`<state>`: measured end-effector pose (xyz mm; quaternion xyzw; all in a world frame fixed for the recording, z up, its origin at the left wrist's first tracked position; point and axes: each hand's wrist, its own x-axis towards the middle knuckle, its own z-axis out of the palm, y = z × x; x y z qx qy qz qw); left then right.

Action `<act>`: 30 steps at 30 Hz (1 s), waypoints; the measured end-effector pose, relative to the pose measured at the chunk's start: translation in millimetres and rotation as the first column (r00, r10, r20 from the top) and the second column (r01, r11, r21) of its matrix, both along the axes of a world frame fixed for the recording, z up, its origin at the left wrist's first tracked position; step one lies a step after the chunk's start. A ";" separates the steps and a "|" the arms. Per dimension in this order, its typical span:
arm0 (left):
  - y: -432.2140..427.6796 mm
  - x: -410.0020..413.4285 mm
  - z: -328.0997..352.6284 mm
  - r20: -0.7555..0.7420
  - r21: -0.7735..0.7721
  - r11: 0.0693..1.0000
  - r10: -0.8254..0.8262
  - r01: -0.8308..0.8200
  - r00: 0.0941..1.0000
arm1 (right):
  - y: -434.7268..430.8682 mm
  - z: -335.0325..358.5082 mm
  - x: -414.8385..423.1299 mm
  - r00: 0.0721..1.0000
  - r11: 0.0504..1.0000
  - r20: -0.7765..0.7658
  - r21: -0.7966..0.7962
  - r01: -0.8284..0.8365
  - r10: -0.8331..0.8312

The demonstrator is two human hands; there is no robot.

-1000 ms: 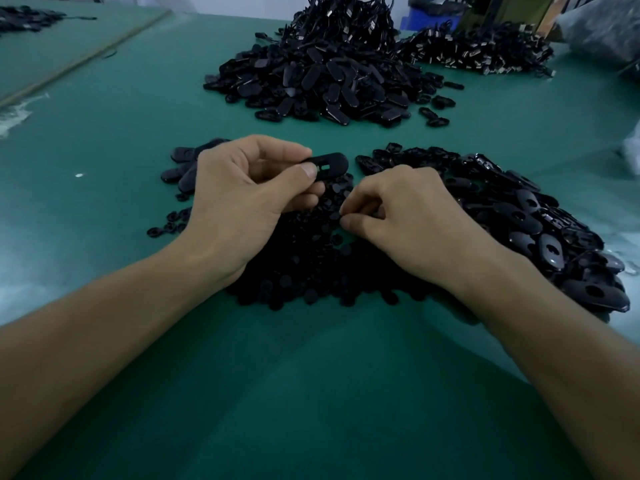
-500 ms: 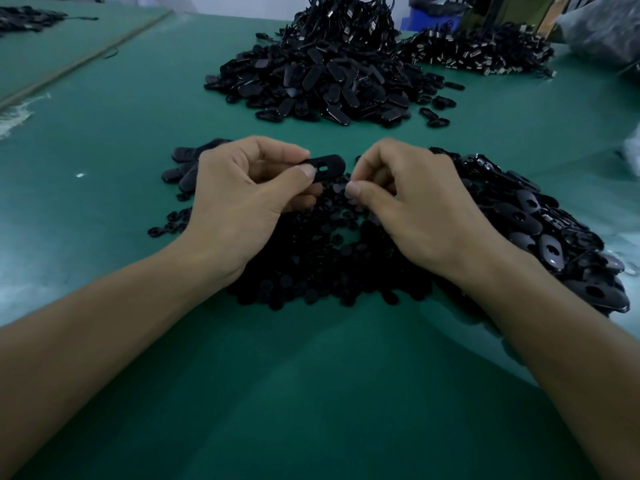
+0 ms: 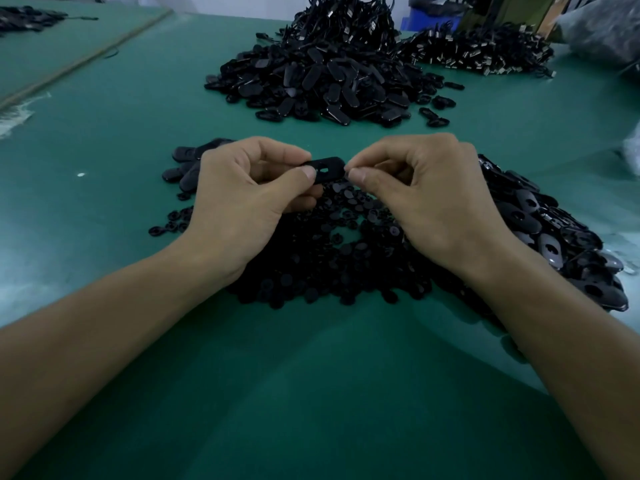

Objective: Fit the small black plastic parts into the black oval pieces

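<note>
My left hand [image 3: 242,199] pinches a black oval piece [image 3: 327,168] between thumb and forefinger, holding it above the green table with its slot facing me. My right hand [image 3: 433,199] has its thumb and forefinger pinched together at the oval's right end; what they hold is too small to see. Under both hands lies a spread of small black plastic parts [image 3: 329,265]. A heap of loose black oval pieces [image 3: 554,237] runs along the right of it.
A big pile of black ovals [image 3: 322,88] sits further back on the green table [image 3: 311,393], with a pile of metal-tipped black pieces [image 3: 485,53] behind it to the right. A few ovals [image 3: 183,164] lie left of my left hand. Plastic bags sit at the far right edge.
My right hand has risen from the heap of small parts and moved up-left to the right end of the oval piece. My left hand has kept the oval nearly still.
</note>
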<state>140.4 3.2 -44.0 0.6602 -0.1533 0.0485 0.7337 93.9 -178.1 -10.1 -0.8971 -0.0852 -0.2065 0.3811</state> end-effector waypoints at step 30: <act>1.2 -0.8 1.2 0.020 0.013 1.000 -0.018 0.017 1.000 | 7.3 2.2 -0.1 0.993 0.989 0.071 0.109 -0.100 0.092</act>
